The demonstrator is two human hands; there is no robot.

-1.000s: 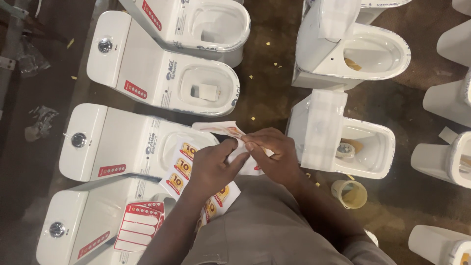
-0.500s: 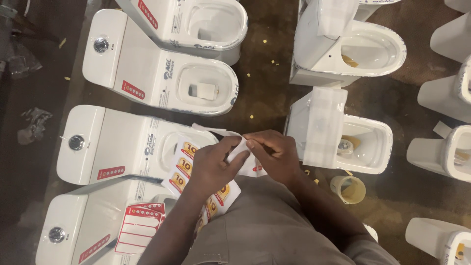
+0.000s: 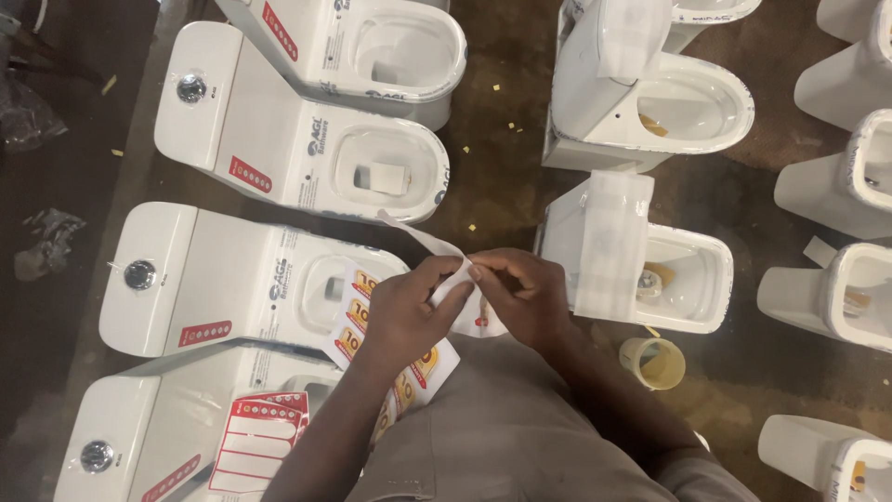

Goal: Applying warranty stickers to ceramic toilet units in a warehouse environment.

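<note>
Hands meet close together over the middle of the scene: the left hand point(image 3: 404, 311) and the right hand point(image 3: 520, 297) both pinch the same small white sticker strip point(image 3: 446, 279), fingertips almost touching, so the thin paper can be pulled apart from its backing without tearing (this is my judgement from the grip). A loose tail of white backing paper point(image 3: 413, 232) curls up and away toward the upper left, free of both hands. Under the left forearm lies a sheet of stickers point(image 3: 358, 311) with orange and yellow round marks, resting on the rim of the nearest white toilet point(image 3: 214, 279), probably put there so that the next label is near the hands. A red and white label card point(image 3: 258, 442) lies on the tank of the toilet below it point(image 3: 121, 437), at the lower left. White toilets stand in rows on the dark floor point(image 3: 502, 186), each with a chrome flush button point(image 3: 139, 274) on its tank; the ones on the left already carry small red labels on the side. On the right, one toilet point(image 3: 641, 270) has its tank wrapped in clear plastic, and a small yellowish cup point(image 3: 653, 361) stands on the floor just beside it, near the right forearm. Little yellow scraps lie scattered on the floor between the rows.
</note>
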